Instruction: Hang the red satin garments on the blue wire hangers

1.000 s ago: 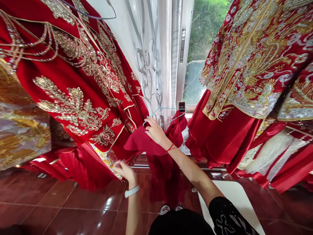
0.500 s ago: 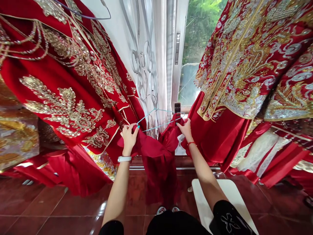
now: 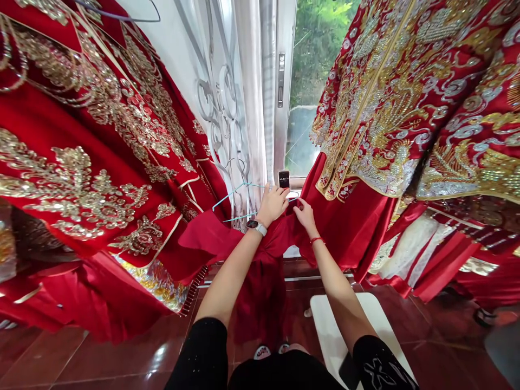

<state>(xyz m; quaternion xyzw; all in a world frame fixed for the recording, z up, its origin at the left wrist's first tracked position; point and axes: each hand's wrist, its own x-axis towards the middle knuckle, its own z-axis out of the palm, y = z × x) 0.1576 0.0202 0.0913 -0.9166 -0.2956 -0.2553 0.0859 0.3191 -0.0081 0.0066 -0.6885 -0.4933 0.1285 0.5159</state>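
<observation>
both hands are up at the right end of a light-blue wire hanger (image 3: pixel 228 196), which hangs by the white scroll grille (image 3: pixel 215 108) next to the window (image 3: pixel 309 81). a plain red garment (image 3: pixel 211 238) is draped on it: one part spreads out to the left, the rest drops toward the floor tiles (image 3: pixel 101 357). left hand (image 3: pixel 273 203), watch on wrist, is curled closed over the cloth at the hanger's end. right hand (image 3: pixel 304 215), red string on wrist, pinches a small bunch of the same cloth just beside it. can't tell if either grip also has the wire. by the look of it, the step in hand is seating/straightening the cloth on that end of the hanger. next move prob. calls for one hand anchoring while the other eases the fabric, w/o bumping the small black display (image 3: pixel 284 179) just above the left hand. left embroidered robe (image 3: pixel 101 162) and right embroidered robe (image 3: pixel 385 108) hang close on both sides, so little elbow room.
</observation>
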